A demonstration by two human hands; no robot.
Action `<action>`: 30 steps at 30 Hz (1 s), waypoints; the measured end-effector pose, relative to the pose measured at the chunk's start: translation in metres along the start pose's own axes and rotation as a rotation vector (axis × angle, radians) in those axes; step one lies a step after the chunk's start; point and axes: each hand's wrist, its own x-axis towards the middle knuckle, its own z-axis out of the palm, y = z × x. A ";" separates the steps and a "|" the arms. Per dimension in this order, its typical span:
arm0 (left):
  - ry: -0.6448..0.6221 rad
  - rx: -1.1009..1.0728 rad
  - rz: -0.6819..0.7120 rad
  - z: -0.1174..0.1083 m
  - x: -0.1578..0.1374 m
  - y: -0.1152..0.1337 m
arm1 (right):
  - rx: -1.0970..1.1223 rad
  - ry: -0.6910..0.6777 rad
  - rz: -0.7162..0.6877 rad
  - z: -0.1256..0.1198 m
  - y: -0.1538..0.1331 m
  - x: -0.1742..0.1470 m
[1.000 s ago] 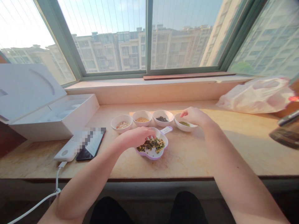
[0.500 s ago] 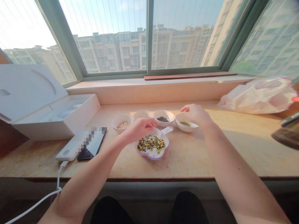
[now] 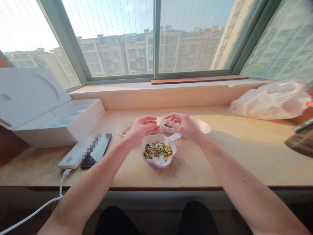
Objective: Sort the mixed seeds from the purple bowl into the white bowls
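Where fingers pinch, right hand [image 3: 183, 124] over dark-seed bowl [image 3: 168, 128]

High-rise flat: stone window ledge [image 3: 220, 163], big window [image 3: 156, 36] facing apartment blocks [image 3: 137, 52], phone [image 3: 95, 153] near left.

No legible text, labels, brand marks or nos. in view. Phone [image 3: 96, 152] screen is pixelated, unreadable. White box [image 3: 52, 122], its raised lid and the plastic bag [image 3: 269, 99] show no readable print.
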 end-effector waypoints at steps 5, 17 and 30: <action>0.040 0.055 0.015 0.003 0.000 -0.007 | 0.152 -0.182 0.009 0.022 -0.006 -0.005; -0.045 0.336 0.088 0.006 -0.003 -0.010 | -0.015 -0.147 -0.161 0.024 0.002 -0.004; 0.085 0.731 0.143 -0.001 0.000 -0.004 | -0.089 -0.196 -0.146 0.017 0.001 -0.003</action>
